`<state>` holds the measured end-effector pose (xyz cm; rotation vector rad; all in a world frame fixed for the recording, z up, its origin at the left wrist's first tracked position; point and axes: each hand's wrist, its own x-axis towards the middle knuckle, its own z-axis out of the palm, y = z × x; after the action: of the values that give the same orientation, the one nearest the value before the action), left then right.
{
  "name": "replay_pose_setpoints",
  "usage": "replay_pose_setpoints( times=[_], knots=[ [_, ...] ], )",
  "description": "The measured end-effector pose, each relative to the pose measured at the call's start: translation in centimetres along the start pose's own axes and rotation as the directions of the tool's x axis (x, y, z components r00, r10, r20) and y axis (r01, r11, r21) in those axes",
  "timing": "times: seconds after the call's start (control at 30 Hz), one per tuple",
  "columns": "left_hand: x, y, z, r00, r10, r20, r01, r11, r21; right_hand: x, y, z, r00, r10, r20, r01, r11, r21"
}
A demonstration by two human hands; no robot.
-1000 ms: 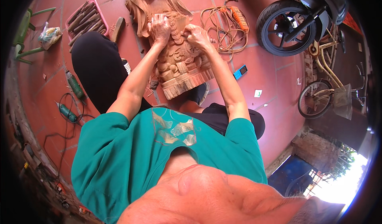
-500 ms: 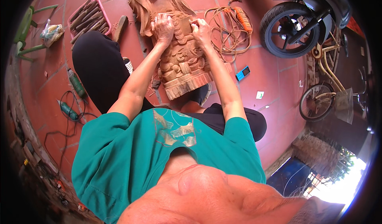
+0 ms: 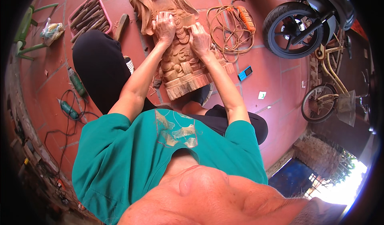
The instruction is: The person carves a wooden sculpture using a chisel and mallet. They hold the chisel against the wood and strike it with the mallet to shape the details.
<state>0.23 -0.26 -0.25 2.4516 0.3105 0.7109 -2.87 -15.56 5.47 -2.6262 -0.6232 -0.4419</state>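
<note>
A carved wooden piece (image 3: pixel 176 75) with raised scrolls and a chain of round discs lies lengthwise on the floor before my folded legs. On its left side my left hand (image 3: pixel 164 28) rests flat, fingers stretched over the carving. My right hand (image 3: pixel 199 40) is closed and pressed against the right side of the carved surface, beside the discs. Its fingers are bent together, and whatever they may hold is too hidden to name.
Left lie a pink basket (image 3: pixel 105 9) of carving tools, a wooden-handled tool (image 3: pixel 121 27) and two green power tools (image 3: pixel 77 83) (image 3: pixel 69 110). Right are a coiled cord (image 3: pixel 230 45) with an orange power strip (image 3: pixel 245 19), a blue phone (image 3: pixel 245 73) and a motorbike wheel (image 3: pixel 293 30).
My right hand has slid toward me and slightly left along the carving, covering the flat brownish patch seen beside its fingers before. My left hand has stayed in place.
</note>
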Motion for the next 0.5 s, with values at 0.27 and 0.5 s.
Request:
replay_pose_setpoints(
  times=[0.27, 0.5],
  knots=[
    [0.1, -0.1, 0.4, 1.0, 0.008, -0.012, -0.008, 0.999, -0.035, 4.0, 3.4, 2.4, 0.997, -0.056, -0.06, 0.042, 0.974, -0.222],
    [0.1, -0.2, 0.1, 0.999, 0.025, -0.031, -0.027, 0.998, -0.061, 3.8, 3.1, 1.1, 0.983, 0.176, 0.055, -0.184, 0.965, 0.189]
  ],
)
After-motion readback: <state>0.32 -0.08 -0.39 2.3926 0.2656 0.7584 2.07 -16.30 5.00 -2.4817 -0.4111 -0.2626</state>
